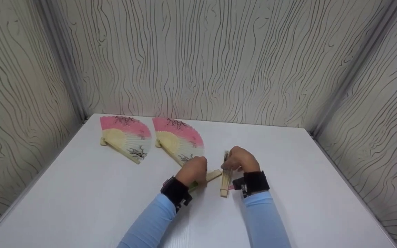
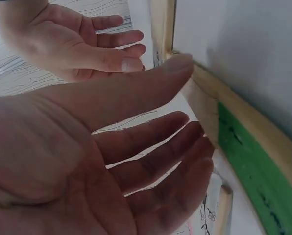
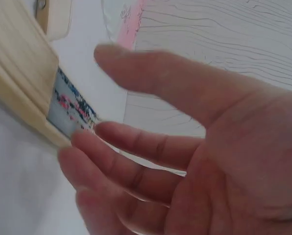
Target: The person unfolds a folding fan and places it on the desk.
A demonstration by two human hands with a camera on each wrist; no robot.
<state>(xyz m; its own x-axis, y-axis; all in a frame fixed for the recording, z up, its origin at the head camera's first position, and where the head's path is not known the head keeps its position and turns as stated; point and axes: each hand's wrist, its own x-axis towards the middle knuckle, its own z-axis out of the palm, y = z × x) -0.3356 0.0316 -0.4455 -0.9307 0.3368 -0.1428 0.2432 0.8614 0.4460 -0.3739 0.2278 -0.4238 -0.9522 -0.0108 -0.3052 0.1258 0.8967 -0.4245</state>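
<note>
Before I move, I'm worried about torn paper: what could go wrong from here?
A sideways nudge of the left hand might crease the open pink-and-white paper fan beside it. The folded wooden fan with green paper seems to meet the folded wooden fan with blue-grey paper at the right hand, so lifting either could knock or snag the other.

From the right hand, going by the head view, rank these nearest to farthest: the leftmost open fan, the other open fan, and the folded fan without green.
1. Folded fan without green: at the right hand, by its fingertips.
2. Other open fan: to the left, beyond the left hand.
3. Leftmost open fan: farther left, toward the table's far-left corner.
</note>
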